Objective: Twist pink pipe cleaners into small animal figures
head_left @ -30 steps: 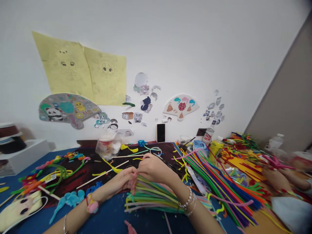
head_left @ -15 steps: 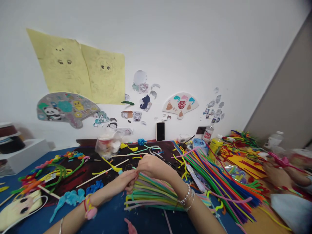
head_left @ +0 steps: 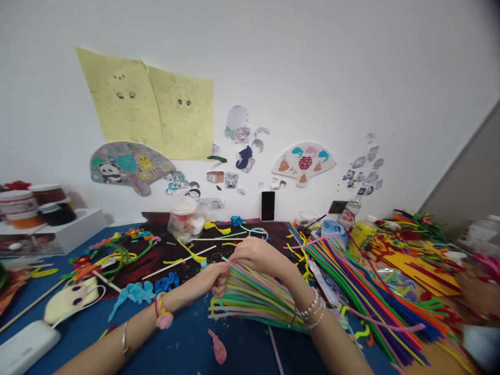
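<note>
My left hand (head_left: 217,278) is closed, its fingertips pinched against those of my right hand (head_left: 253,256). A short bit of teal pipe cleaner (head_left: 224,259) pokes out at the fingertips; most of it is hidden by my fingers. My right hand is closed too, curled over the same spot. Just below and behind the hands lies a thick bundle of pastel pipe cleaners (head_left: 253,302), its left ends fanned out. My right wrist and forearm cross over its right part. On the blue table nearer me rests a pink balloon-shaped piece (head_left: 219,348).
Bright pipe cleaners (head_left: 363,291) spread to the right, with bottles (head_left: 363,232) behind. Blue fuzzy pieces (head_left: 135,294), wooden sticks (head_left: 179,262) and a doll-face pouch (head_left: 72,300) lie left. A phone (head_left: 267,205) leans on the wall. Another person's hand (head_left: 478,284) is at far right.
The view has swung left, so the scene sits further right and more of the left side shows. My hands stay pinched together above the bundle.
</note>
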### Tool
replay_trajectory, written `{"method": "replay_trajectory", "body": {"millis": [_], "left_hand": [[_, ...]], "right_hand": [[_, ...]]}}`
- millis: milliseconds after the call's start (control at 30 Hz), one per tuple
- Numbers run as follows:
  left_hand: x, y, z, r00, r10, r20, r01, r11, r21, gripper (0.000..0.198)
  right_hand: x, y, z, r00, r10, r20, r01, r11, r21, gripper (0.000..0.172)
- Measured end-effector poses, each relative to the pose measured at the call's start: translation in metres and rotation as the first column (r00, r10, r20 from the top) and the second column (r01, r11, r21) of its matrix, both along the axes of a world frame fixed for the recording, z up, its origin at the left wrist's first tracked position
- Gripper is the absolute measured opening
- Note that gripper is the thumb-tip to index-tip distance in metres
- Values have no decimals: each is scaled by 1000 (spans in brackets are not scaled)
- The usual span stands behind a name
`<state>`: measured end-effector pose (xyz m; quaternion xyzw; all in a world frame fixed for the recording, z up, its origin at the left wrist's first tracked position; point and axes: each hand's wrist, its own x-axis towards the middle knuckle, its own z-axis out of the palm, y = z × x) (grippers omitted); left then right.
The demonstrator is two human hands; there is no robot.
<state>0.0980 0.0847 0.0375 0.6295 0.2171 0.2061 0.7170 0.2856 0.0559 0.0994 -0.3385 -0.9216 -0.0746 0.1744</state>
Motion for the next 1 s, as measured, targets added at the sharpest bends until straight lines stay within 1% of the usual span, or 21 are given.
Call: {"method": "replay_trajectory", "body": {"millis": [167,400,633,733,833,933,967,1000], "left_hand": [[0,-2,-3,1000,14,15,-14,1000,-7,31],[-1,-7,1,998,-8,69,12,999,-53,35],[-4,-12,7,991,-52,121,64,993,-100,40],[-4,-12,5,989,-36,141,50,994,-98,39],[-2,-11,-1,987,-23,159,37,995,-88,36],[1,-7,-9,988,-8,155,14,999,-38,35],[2,-5,-11,993,6,121,-6,1000,2,36],[3,-3,-14,994,-1,106,-1,1000,12,37]], "right_hand": [[1,-1,0,1000,-1,-2,1,1000,30,20],[4,-4,0,999,0,-42,3,998,68,20],[2,-10,3,997,23,-78,-16,996,87,20],[2,-12,5,997,35,-73,-29,996,86,20],[3,-11,7,999,19,-36,-17,998,65,20],[3,-9,7,1000,-12,22,12,1000,22,21],[3,-8,6,999,-21,42,20,1000,12,22],[2,-7,6,998,-37,57,36,999,13,22]]}}
